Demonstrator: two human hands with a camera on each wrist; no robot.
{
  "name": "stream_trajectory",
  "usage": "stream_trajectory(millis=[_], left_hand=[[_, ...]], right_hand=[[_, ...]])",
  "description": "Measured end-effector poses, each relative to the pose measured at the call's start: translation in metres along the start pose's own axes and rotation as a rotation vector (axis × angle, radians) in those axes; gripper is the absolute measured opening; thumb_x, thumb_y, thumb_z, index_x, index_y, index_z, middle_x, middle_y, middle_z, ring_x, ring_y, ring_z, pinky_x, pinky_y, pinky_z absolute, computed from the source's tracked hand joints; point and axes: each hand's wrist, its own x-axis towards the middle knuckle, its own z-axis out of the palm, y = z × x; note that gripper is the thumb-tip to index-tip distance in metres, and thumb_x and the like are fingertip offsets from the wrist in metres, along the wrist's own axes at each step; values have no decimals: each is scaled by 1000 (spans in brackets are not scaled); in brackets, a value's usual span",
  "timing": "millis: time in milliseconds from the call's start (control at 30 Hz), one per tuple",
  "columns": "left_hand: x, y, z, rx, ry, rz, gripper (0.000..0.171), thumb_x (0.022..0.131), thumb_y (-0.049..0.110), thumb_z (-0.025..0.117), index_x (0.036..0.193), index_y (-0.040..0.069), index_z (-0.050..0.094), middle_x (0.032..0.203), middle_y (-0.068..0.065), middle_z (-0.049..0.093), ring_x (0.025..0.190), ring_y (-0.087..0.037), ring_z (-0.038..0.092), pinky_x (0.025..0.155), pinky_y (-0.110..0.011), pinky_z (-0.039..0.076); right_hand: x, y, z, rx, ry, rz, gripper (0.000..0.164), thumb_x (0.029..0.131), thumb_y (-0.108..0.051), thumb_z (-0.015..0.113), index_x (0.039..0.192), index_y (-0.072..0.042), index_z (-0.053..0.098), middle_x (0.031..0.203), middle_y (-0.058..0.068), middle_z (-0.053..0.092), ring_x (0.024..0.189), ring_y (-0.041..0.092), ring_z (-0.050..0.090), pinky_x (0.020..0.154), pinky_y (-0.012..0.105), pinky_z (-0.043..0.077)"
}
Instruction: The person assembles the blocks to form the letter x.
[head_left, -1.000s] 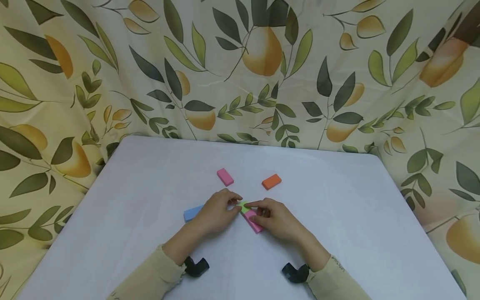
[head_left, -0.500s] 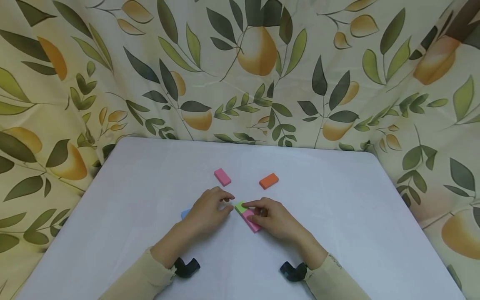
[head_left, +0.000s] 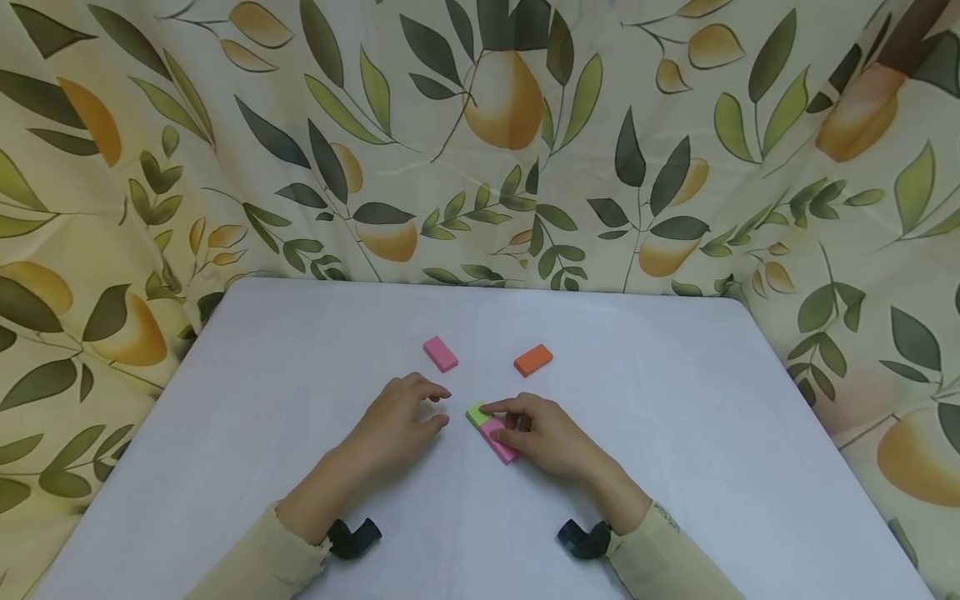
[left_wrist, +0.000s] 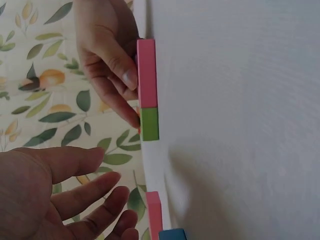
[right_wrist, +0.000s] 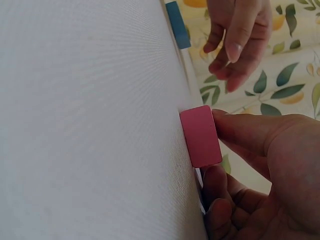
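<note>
A pink rectangular block (head_left: 501, 448) lies flat on the table, and a shorter green block (head_left: 476, 414) adjoins its far end. My right hand (head_left: 553, 435) holds the pink block, with the thumb along its upper edge and curled fingers at the other side in the right wrist view. Its index fingertip rests on the green block. To the left, my left hand (head_left: 397, 421) hovers apart from these blocks, fingers loosely bent around nothing. A blue block (right_wrist: 178, 25) shows in both wrist views; in the head view the left hand and forearm hide it.
Farther back on the white table (head_left: 637, 375) lie another pink block (head_left: 440, 354) and an orange block (head_left: 533, 360). A leaf-and-fruit patterned cloth (head_left: 480, 192) hangs behind the table. Black devices (head_left: 356, 539) are worn at both wrists.
My left hand has drawn away leftward from the green block and now covers the blue block in the head view. The right hand stays at the pink and green blocks.
</note>
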Motion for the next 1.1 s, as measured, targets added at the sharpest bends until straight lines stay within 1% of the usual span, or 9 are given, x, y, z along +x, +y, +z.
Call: stream_trajectory(millis=[200,333,533,633,767,867,967,1100], left_hand=[[-4,-10,-5,14,-7,-14,34,94,24,75,127,17,73,125,2,65,122,-24,55,101,-45,49],[-7,-16,-8,33,-3,-6,34,93,22,76,126,16,73,124,1,66,120,-24,56,100,-45,50],[-8,-21,-11,67,-11,-5,35,92,21,77,126,14,73,124,-1,67,112,-22,56,92,-41,50],[-9,-22,-12,70,-17,-10,37,92,21,78,127,13,72,125,-1,67,113,-23,56,94,-41,50],[-11,-26,-14,68,-19,-11,39,91,23,78,128,13,72,126,-1,66,120,-26,57,100,-45,50],[-13,-29,-15,71,-21,-16,40,91,24,78,129,13,71,127,-2,66,121,-27,57,102,-46,50],[-14,-32,-17,72,-26,-23,41,92,25,78,130,13,70,128,-2,66,123,-28,56,102,-45,50],[-16,-36,-20,69,-35,-23,42,91,24,78,130,12,70,128,-4,65,122,-28,57,99,-45,51]], right_hand=[[0,-1,0,13,-6,18,35,96,-28,74,130,-38,71,97,-7,61,91,16,55,72,28,47],[0,-2,0,11,-12,27,35,96,-29,74,130,-38,71,98,-7,61,92,16,55,72,28,48],[1,-2,-1,16,-14,18,35,96,-27,75,130,-35,71,97,-6,61,91,16,55,72,28,47],[1,-1,-2,27,-17,12,35,96,-27,74,130,-35,71,97,-6,60,91,16,55,72,27,47],[2,0,-1,38,-20,12,35,96,-27,75,130,-36,71,97,-5,60,92,17,55,72,27,47],[2,0,-1,36,-18,17,36,96,-27,75,130,-36,71,97,-5,60,92,17,55,72,27,47],[1,0,-1,32,-20,17,36,96,-27,74,130,-36,71,97,-5,60,92,17,55,72,27,47],[1,0,-1,28,-21,14,36,96,-27,74,131,-35,71,97,-6,60,91,17,55,72,27,47]])
